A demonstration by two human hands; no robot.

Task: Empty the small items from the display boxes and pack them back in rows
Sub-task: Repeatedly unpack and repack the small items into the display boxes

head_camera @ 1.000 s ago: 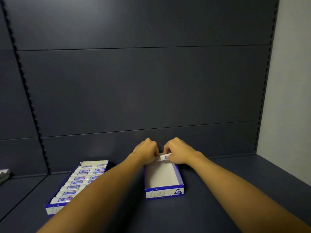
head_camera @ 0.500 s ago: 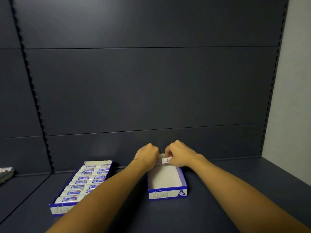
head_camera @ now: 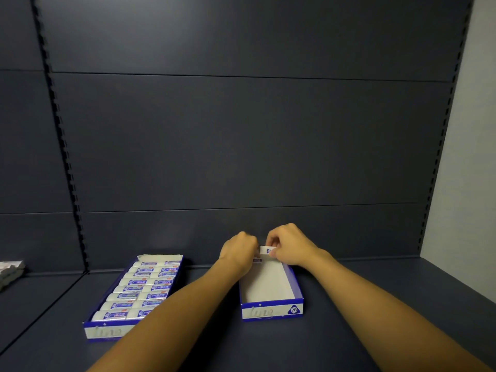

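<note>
Two display boxes sit on the dark shelf (head_camera: 375, 331): the left box (head_camera: 107, 330) packed with rows of small items (head_camera: 139, 288), the right box (head_camera: 271, 311) showing its bare white floor. At its far end, left hand (head_camera: 237, 251) and right hand (head_camera: 291, 247), both curled, pinch one small white item (head_camera: 265, 250) between them.

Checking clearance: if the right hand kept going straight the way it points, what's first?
Likely the left hand, knuckles almost touching. The right hand pinches a small white eraser pointing left; depth unclear.
</note>
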